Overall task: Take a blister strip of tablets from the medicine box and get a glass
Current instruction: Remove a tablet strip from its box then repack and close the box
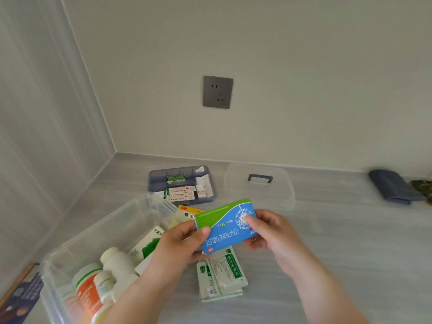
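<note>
1. At the far left a dark booklet (19,295) lies on the counter (327,242), against the wall.
2. Beside it stands the clear medicine box (77,237), lid off. Inside are white bottles (117,260), an orange-labelled bottle (87,293) and a green-and-white carton (146,244).
3. Behind the box sits a blue divided tray (180,183) holding small packets and a green item (too small to read).
4. The left hand (184,244) and right hand (268,232) both pinch a blue-and-green tablet carton (228,226), thumbs on top, above the counter just right of the box; no blister strip shows.
5. Under the carton, white-and-green sachets (222,277) lie on the counter.
6. Further back lies the clear lid (259,185) with its blue handle.
7. At the far right rests a folded blue cloth (392,185).
</note>
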`<state>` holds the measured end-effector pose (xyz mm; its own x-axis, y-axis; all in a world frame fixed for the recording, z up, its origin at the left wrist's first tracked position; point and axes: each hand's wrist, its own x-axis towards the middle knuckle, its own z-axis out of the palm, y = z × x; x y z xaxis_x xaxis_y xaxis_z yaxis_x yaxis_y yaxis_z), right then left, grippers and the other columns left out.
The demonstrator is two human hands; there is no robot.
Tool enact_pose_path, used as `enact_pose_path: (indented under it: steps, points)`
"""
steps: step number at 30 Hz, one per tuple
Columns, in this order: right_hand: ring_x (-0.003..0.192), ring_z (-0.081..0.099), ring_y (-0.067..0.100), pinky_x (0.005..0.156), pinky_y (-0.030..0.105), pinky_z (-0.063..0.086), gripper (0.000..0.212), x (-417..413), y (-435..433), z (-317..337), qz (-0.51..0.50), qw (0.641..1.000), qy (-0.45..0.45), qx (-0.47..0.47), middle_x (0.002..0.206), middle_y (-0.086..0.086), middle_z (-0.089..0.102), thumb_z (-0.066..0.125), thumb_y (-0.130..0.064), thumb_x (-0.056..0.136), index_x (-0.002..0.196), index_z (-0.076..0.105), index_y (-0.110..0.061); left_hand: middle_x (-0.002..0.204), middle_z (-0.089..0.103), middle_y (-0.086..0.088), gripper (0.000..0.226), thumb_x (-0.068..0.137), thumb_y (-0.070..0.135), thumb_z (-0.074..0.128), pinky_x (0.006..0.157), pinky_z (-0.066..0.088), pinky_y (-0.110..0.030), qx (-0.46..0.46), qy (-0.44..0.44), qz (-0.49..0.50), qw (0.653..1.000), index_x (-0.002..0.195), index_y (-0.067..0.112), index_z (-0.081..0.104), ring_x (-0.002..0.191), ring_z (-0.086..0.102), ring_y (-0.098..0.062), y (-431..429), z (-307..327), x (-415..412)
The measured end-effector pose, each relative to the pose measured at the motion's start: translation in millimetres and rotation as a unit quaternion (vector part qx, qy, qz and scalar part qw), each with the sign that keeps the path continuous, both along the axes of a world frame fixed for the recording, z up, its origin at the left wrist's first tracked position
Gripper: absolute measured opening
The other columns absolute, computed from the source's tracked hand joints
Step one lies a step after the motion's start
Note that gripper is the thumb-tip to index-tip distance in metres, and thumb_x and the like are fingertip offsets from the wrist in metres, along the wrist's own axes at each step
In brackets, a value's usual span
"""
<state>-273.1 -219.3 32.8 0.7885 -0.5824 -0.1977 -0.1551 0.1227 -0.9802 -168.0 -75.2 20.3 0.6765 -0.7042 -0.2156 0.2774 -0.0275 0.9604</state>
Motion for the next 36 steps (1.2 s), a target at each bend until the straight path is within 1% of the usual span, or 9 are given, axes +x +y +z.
enact_pose_path:
  steps: [8,13,16,19,22,26,31,34,36]
  points:
    - [0.036,0.057,0.007,0.039,0.019,0.050,0.022,-3.7,-11.8,-14.3,-0.043,0.996,-0.013,0.071,0.042,-0.002,0.063,0.047,-0.010,0.090,0.073,0.061,-0.009,0.058,0.075,0.004,0.041,0.092,0.009,0.043,0.049,0.054,-0.012,-0.013,0.028,0.032,0.999,0.061,0.014,0.071,0.057,0.070,-0.006,-11.2,-2.6,-7.6]
    - [0.037,0.058,0.008,0.039,0.019,0.051,0.022,-12.2,-17.8,-15.6,-0.062,0.996,-0.034,0.060,0.044,-0.001,0.066,0.046,-0.012,0.090,0.074,0.062,-0.012,0.049,0.071,0.009,0.032,0.089,-0.006,0.043,0.040,0.050,-0.013,-0.017,-0.033,0.055,0.998,0.076,0.020,0.057,0.047,0.067,-0.004,-13.7,6.4,-7.4]
    - [0.036,0.059,0.008,0.039,0.019,0.051,0.021,-15.5,-15.4,-19.0,-0.073,0.992,-0.041,0.091,0.043,0.000,0.066,0.047,-0.012,0.089,0.074,0.061,-0.011,0.055,0.071,0.008,0.032,0.088,-0.008,0.043,0.039,0.051,-0.014,-0.014,-0.079,0.080,0.994,0.072,0.018,0.051,0.048,0.067,-0.003,-16.0,11.1,-11.8]
    - [0.036,0.060,0.009,0.039,0.019,0.052,0.022,-18.9,-11.1,-23.4,-0.082,0.988,-0.042,0.121,0.043,0.001,0.066,0.046,-0.012,0.090,0.075,0.061,-0.009,0.059,0.069,0.023,0.036,0.086,-0.005,0.049,0.052,0.058,-0.022,0.007,-0.137,0.067,0.988,0.063,0.022,0.058,0.054,0.066,0.005,-15.8,12.2,-20.5]
    - [0.036,0.060,0.009,0.037,0.018,0.051,0.022,-22.3,-8.8,-26.2,-0.092,0.982,-0.062,0.154,0.044,0.002,0.067,0.044,-0.011,0.090,0.076,0.061,-0.007,0.058,0.067,0.025,0.031,0.079,0.002,0.062,0.067,0.057,-0.039,0.028,-0.173,0.081,0.981,0.058,0.025,0.061,0.060,0.066,-0.005,-12.9,10.1,-20.8]
    - [0.038,0.061,0.010,0.039,0.018,0.052,0.023,-24.8,-5.4,-29.1,-0.093,0.980,-0.073,0.163,0.047,0.003,0.069,0.041,-0.011,0.091,0.079,0.060,-0.007,0.045,0.065,0.021,0.035,0.077,0.002,0.061,0.050,0.051,-0.019,0.071,-0.200,0.086,0.973,0.054,0.027,0.055,0.050,0.059,-0.004,-7.5,7.4,-20.0]
    - [0.039,0.062,0.010,0.039,0.019,0.052,0.023,-27.6,-3.8,-31.5,-0.097,0.978,-0.077,0.167,0.049,0.002,0.070,0.040,-0.011,0.092,0.081,0.060,-0.007,0.074,0.065,0.006,0.048,0.083,-0.006,0.051,0.064,0.058,-0.028,0.062,-0.123,0.044,0.990,0.052,0.028,0.065,0.051,0.060,0.000,-6.5,9.7,-20.9]
    - [0.038,0.062,0.010,0.040,0.020,0.053,0.023,-29.4,-2.8,-34.2,-0.093,0.980,-0.070,0.162,0.048,0.003,0.069,0.041,-0.011,0.092,0.081,0.060,-0.007,0.074,0.068,-0.002,0.042,0.082,0.002,0.056,0.067,0.058,-0.028,0.051,-0.096,-0.004,0.994,0.048,0.024,0.069,0.066,0.060,-0.011,-6.7,11.4,-22.0]
    - [0.039,0.062,0.010,0.040,0.020,0.053,0.022,-29.3,-2.0,-35.3,-0.088,0.981,-0.066,0.160,0.048,0.003,0.069,0.041,-0.012,0.091,0.081,0.060,-0.007,0.070,0.069,0.001,0.040,0.083,0.005,0.059,0.059,0.057,-0.018,0.045,-0.080,-0.006,0.996,0.048,0.024,0.068,0.069,0.062,-0.014,-8.2,11.3,-22.5]
